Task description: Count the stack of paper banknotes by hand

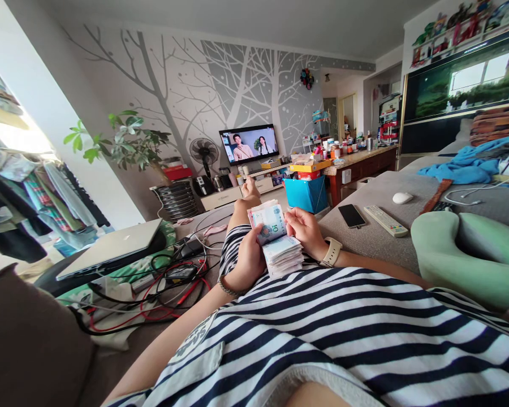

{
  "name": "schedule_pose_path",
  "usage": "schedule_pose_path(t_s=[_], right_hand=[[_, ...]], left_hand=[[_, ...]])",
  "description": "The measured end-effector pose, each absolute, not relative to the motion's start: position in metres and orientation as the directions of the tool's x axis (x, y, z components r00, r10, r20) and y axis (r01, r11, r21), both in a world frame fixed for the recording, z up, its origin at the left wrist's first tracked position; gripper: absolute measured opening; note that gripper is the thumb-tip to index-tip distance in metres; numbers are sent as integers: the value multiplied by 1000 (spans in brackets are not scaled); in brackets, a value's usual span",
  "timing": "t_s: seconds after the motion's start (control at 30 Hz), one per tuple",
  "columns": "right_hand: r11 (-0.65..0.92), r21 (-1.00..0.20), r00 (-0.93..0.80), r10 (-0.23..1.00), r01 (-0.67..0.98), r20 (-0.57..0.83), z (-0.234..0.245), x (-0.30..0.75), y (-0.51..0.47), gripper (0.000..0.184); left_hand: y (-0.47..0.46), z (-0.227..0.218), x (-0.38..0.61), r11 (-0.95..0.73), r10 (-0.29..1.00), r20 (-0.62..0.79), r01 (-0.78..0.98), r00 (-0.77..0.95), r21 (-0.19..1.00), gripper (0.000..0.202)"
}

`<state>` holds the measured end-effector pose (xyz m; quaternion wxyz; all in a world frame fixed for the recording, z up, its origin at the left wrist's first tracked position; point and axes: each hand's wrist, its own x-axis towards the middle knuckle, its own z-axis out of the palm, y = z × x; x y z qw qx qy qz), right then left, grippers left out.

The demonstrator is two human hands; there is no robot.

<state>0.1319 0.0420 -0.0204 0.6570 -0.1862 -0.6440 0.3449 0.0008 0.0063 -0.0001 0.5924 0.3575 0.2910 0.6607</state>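
Note:
A thick wad of banknotes is bent over above my lap, with its layered edges facing me. My left hand grips the wad from the left, the thumb pressed on the face of a bluish-green note marked 10. At that note's right edge, my right hand has its fingers curled in a pinch on the note. The undersides of the wad and the fingers behind it are hidden. A pale watch is on my right wrist.
Tangled cables and a silver laptop lie on the left. On the sofa at right are a phone, a remote control, a white mouse and a green neck pillow. A blue box stands ahead.

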Motion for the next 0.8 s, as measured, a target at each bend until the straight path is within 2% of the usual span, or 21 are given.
schedule_pose_path(t_s=[0.13,0.3,0.53,0.8], right_hand=[[667,-736,9,742,-118,671,-22,132,51,38],[702,-710,9,711,-51,703,-25,132,55,38],[722,-680,-31,682,-125,730,-20,133,43,41],[713,-680,-52,683,-173,729,-21,133,42,35]], left_hand=[[8,-4,-3,-143,988,150,-536,-32,832,17],[9,-6,-5,-197,979,196,-491,-54,849,17],[8,-1,0,-148,989,128,-581,-76,800,24],[3,3,2,-158,987,110,-566,-118,809,21]])
